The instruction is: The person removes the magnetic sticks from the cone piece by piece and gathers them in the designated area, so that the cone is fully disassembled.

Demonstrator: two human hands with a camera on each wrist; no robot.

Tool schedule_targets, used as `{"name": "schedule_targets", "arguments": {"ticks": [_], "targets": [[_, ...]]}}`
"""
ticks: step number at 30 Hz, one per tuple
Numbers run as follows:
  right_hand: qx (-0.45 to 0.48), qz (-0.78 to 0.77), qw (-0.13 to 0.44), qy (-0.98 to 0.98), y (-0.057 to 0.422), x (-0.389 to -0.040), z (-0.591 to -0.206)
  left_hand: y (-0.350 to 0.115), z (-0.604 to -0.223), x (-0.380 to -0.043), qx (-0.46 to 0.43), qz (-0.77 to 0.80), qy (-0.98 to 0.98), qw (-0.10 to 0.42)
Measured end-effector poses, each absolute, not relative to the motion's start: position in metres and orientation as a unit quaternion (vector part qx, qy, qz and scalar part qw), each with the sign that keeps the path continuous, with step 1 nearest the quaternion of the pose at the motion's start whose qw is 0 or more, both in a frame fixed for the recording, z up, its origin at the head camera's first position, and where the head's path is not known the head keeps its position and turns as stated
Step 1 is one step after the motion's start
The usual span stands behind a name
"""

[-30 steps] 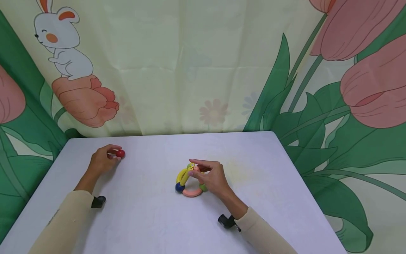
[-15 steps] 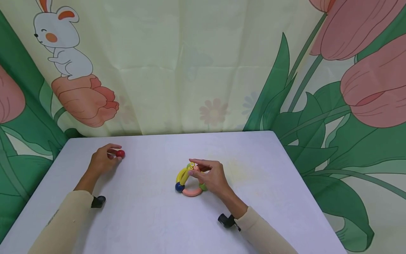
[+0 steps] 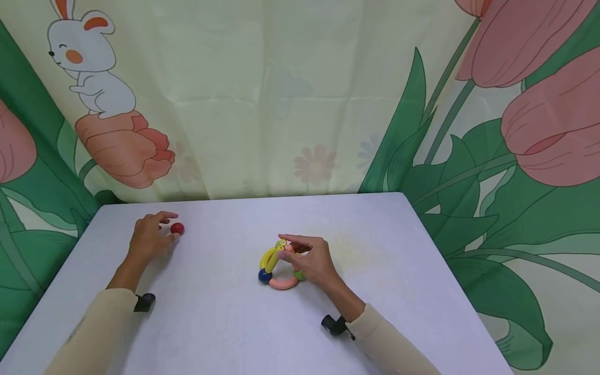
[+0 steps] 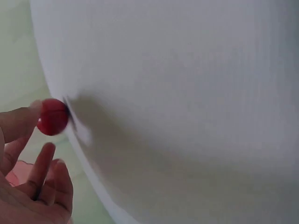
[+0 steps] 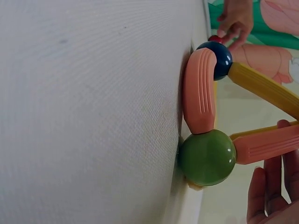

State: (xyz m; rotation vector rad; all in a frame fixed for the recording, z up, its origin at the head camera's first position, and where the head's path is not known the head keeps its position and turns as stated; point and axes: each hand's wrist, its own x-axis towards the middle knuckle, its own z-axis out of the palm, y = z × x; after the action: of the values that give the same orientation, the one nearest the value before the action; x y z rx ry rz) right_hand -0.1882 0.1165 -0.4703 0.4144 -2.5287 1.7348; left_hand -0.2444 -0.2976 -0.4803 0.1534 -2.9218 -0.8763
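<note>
At the table's far left, a red ball point(image 3: 177, 228) rests on the cloth. My left hand point(image 3: 147, 235) is beside it, thumb at its side and the other fingers spread apart; in the left wrist view the thumb tip meets the red ball point(image 4: 53, 116). Mid-table, my right hand point(image 3: 316, 260) pinches the upper part of a magnetic stick-and-ball frame, which stands on the table. This frame joins yellow sticks point(image 3: 269, 259), a curved pink stick point(image 5: 200, 91), a straight pink stick point(image 5: 266, 143), a dark blue ball point(image 3: 264, 275) and a green ball point(image 5: 208, 157). My right fingers partly hide its top.
A white cloth covers the table point(image 3: 225, 323). Behind it hangs a printed curtain point(image 3: 225, 104) with a rabbit and tulips. A black wrist camera point(image 3: 334, 325) sticks out by the right cuff, another wrist camera point(image 3: 145, 302) by the left.
The left fingers, earlier around the red ball, have spread away from it, and the ball sits slightly lower in view. My right hand and the stick-and-ball frame have stayed nearly still.
</note>
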Motion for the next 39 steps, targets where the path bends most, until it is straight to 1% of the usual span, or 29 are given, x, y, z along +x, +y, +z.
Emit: {"name": "schedule_targets", "arguments": {"ticks": [6,9,13,17,20,29,39], "targets": [[0.137,0.562,0.03,-0.815,0.116,-0.189,-0.471,-0.271,-0.462,-0.23,0.015,-0.276,-0.955,0.108],[0.141,0.562,0.029,-0.814,0.115,-0.19,-0.472,-0.26,-0.454,-0.222,0.009,-0.284,-0.951,0.124],[0.145,0.565,0.029,-0.812,0.115,-0.19,-0.473,-0.26,-0.452,-0.216,0.02,-0.267,-0.957,0.114],[0.145,0.565,0.026,-0.812,0.116,-0.19,-0.473,-0.274,-0.461,-0.215,0.035,-0.25,-0.964,0.087],[0.142,0.562,0.026,-0.814,0.116,-0.189,-0.473,-0.284,-0.469,-0.217,0.044,-0.258,-0.962,0.077],[0.144,0.562,0.026,-0.814,0.116,-0.188,-0.471,-0.291,-0.479,-0.221,0.061,-0.265,-0.959,0.076],[0.144,0.564,0.027,-0.813,0.116,-0.189,-0.473,-0.287,-0.473,-0.22,0.058,-0.272,-0.956,0.094]]}}
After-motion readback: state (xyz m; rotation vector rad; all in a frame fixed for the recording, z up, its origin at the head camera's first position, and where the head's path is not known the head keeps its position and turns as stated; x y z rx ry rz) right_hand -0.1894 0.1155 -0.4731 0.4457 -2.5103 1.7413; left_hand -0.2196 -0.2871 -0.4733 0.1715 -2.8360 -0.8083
